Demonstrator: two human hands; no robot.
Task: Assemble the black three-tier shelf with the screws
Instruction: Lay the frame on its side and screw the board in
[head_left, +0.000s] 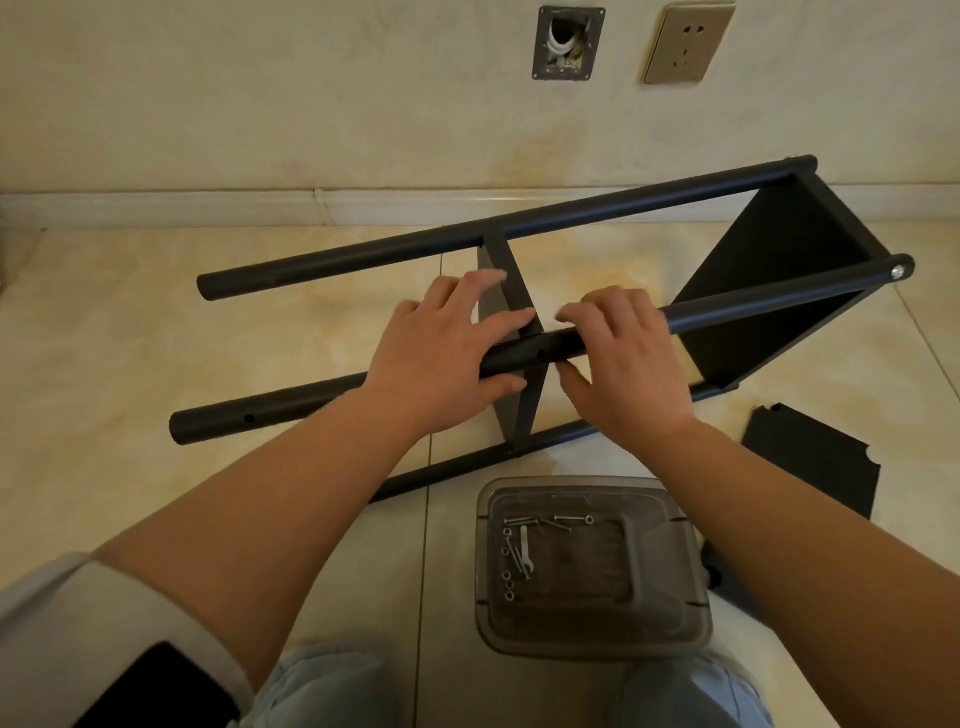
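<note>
On floor, both hands (441, 358) grip shelf pole (545, 351).

Tiled floor (156, 338) under shelf frame (519, 223), tray (696, 623), loose panel (815, 457).

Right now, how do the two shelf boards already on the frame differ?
The middle board sits halfway along the poles, seen nearly edge-on, looking grey; the end board sits at the poles' right end, its broad face showing, darker black. The left hand and right hand grip the near pole at the middle board; nothing touches the end board. Both stand on edge between the poles.
</note>
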